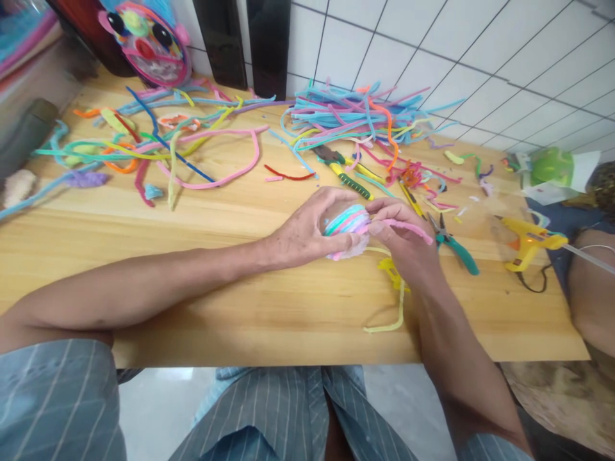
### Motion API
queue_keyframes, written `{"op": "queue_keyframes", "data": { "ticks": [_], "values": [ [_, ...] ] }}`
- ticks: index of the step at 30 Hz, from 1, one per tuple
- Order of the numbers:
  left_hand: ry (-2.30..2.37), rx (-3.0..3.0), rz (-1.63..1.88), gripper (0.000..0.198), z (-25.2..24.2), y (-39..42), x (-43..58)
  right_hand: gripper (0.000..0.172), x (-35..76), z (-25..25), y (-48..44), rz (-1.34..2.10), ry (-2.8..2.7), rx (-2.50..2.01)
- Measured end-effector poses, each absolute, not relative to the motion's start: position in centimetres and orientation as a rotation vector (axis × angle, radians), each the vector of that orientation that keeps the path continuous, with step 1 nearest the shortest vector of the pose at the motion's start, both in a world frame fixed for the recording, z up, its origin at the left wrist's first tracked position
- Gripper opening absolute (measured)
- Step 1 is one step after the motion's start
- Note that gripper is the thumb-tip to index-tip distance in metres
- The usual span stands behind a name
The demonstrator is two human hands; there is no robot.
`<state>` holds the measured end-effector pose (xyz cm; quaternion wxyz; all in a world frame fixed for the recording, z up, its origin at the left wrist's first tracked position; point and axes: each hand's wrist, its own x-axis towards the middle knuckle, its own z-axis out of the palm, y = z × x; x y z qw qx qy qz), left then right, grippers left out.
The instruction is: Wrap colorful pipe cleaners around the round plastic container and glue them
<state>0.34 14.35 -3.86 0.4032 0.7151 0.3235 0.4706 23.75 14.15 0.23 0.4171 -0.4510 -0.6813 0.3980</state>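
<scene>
Between my hands, just above the wooden table (202, 307), is a striped pipe-cleaner ball (350, 221) in turquoise, pink and white. My left hand (310, 225) is wrapped round its left side, thumb along the front. On its right side my right hand (402, 232) pinches a pink pipe cleaner (408, 226), whose free end sticks out to the right past the fingers. Under the right wrist lie a small yellow piece (391, 274) and a pale yellow pipe cleaner (401, 307). Part of the ball is hidden by my fingers.
Loose pipe cleaners (355, 115) are heaped along the back. Beyond my hands lie green-handled pliers (353, 181); teal-handled pliers (454, 242) are to the right. A yellow glue gun (528, 242) sits near the right edge, beside another person's limb (593, 282). A colourful face figure (148, 45) stands back left.
</scene>
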Motion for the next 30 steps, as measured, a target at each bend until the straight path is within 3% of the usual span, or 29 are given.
{"op": "queue_keyframes", "data": {
  "ticks": [4,17,23,30],
  "values": [
    [0.768,1.960,1.227,0.064,-4.3,14.5,0.2,0.019,23.7,0.2,14.1,0.941,-1.761,-1.128],
    [0.773,1.887,1.230,0.042,-4.2,14.3,0.4,0.022,23.1,-0.2,13.9,0.830,-1.819,-1.115],
    [0.744,1.724,1.300,0.046,-5.0,14.0,0.7,0.021,23.4,-0.1,14.2,1.025,-1.717,-1.142],
    [0.712,1.873,1.365,0.048,-5.4,14.4,0.7,0.019,23.1,-0.4,14.3,0.980,-1.685,-1.106]
  ]
}}
